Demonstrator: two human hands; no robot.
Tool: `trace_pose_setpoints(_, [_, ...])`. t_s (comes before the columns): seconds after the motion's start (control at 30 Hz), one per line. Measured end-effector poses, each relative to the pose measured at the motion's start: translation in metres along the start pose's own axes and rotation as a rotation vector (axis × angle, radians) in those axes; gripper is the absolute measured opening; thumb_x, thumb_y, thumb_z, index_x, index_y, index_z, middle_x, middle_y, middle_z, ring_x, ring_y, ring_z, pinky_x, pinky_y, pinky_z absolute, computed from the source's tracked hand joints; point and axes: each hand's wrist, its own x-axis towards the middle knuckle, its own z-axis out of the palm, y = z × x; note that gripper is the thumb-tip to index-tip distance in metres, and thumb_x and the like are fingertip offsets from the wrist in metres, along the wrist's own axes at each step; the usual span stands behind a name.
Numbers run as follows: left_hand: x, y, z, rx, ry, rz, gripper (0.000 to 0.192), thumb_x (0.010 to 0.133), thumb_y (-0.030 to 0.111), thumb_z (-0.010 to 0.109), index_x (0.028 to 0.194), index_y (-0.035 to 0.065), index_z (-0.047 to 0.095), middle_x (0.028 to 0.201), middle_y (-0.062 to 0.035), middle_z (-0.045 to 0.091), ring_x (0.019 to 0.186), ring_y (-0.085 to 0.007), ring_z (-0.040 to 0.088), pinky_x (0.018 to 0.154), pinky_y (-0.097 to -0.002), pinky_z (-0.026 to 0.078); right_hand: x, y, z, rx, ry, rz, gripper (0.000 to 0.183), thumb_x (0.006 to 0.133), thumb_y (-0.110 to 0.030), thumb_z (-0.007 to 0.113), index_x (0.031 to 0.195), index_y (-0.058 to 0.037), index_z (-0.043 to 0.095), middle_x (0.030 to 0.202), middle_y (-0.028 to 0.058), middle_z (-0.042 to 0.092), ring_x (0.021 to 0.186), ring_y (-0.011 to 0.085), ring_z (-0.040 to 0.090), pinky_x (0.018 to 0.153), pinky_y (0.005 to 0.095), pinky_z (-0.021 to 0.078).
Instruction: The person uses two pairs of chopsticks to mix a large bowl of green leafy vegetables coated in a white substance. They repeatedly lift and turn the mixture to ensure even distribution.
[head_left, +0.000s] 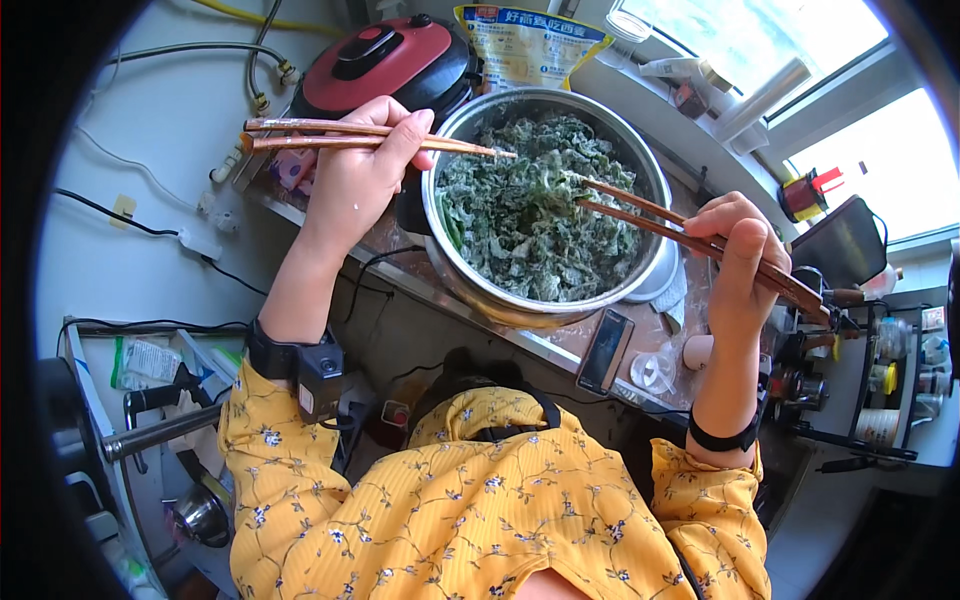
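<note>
A large steel pot (551, 307) stands before me on the counter, filled with chopped leafy greens (525, 232) dusted in white flour. Over its left rim, my left hand (375, 150) grips a pair of wooden chopsticks (322, 135), their whitened tips above the greens. On the other side, my right hand (739, 247) holds a second pair of wooden chopsticks (645, 214). Those tips reach into the greens near the middle of the pot, where a floury clump lies beside them.
A red and black electric cooker (390, 60) stands behind the pot, beside a yellow printed food bag (525, 45). A phone (604, 351) and a clear plastic cup (651, 373) sit near the counter's front edge. To the right is a black rack (862, 375) with jars.
</note>
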Motion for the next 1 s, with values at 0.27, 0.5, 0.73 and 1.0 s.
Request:
trace_pose_setpoints(0.27, [-0.004, 0.003, -0.005, 0.005, -0.003, -0.038, 0.024, 0.095, 0.023, 0.061, 0.078, 0.0060, 0.057, 0.062, 0.0010, 0.061, 0.047, 0.0000, 0.043, 0.044, -0.0173, 0.033, -0.006, -0.003, 0.003, 0.058, -0.301, 0.110, 0.057, 0.100, -0.049, 0.042, 0.082, 0.0009, 0.063, 0.076, 0.0067, 0.061, 0.067, 0.0143, 0.057, 0.061, 0.0278, 0.0453])
trace_pose_setpoints(0.5, [0.000, -0.002, -0.002, 0.020, 0.001, -0.038, 0.023, 0.095, 0.020, 0.061, 0.078, 0.0043, 0.057, 0.063, 0.0007, 0.062, 0.052, -0.0012, 0.048, 0.048, -0.0187, 0.037, 0.008, -0.010, -0.026, 0.021, -0.139, 0.232, 0.065, 0.100, -0.054, 0.033, 0.087, 0.0019, 0.063, 0.080, 0.0077, 0.063, 0.067, 0.0131, 0.061, 0.065, 0.0256, 0.0490])
trace_pose_setpoints(0.73, [0.021, -0.009, 0.007, 0.181, 0.014, 0.061, 0.026, 0.093, 0.021, 0.062, 0.077, 0.0014, 0.058, 0.063, -0.0019, 0.062, 0.058, -0.0057, 0.055, 0.055, -0.0230, 0.043, 0.049, 0.012, 0.030, -0.071, -0.105, 0.359, 0.036, 0.098, -0.033, 0.052, 0.090, -0.0008, 0.067, 0.066, 0.0021, 0.061, 0.060, 0.0076, 0.055, 0.055, 0.0239, 0.0429])
trace_pose_setpoints(1.0, [0.010, -0.011, 0.005, 0.271, -0.227, -0.124, 0.022, 0.092, 0.016, 0.059, 0.076, 0.0013, 0.054, 0.064, -0.0035, 0.062, 0.062, -0.0057, 0.059, 0.058, -0.0229, 0.044, 0.063, 0.031, 0.079, -0.231, -0.394, 0.092, 0.026, 0.086, -0.023, 0.072, 0.076, -0.0012, 0.062, 0.055, 0.0078, 0.049, 0.050, 0.0146, 0.040, 0.049, 0.0305, 0.0378])
